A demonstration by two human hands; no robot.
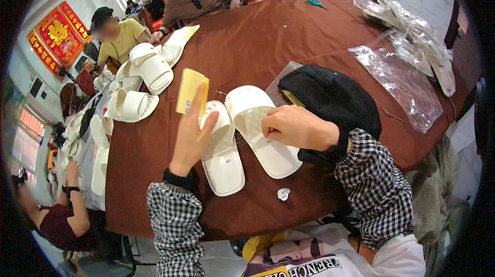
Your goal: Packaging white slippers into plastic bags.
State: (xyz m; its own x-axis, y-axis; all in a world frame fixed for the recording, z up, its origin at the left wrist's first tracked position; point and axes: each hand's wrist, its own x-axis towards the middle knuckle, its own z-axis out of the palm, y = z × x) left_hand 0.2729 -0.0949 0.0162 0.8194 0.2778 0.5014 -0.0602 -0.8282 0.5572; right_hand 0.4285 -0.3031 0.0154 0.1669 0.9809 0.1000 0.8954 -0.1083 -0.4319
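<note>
Two white, quilt-soled slide slippers (pixel 223 145) lie side by side on brown cloth (pixel 263 214). The left hand (pixel 190 135), thumb spread, clasps a yellow card (pixel 190 91); the right hand (pixel 301 127) curls, fingertips hidden from here, grip unclear.

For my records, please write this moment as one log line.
left hand: holding yellow pad; right hand: over white slipper, contact unclear; surface: brown cloth

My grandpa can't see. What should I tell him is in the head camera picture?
A person's left hand holds a yellow card near two white slippers, and the right hand is curled over one. They lie on a brown tablecloth, with other people nearby.
</note>
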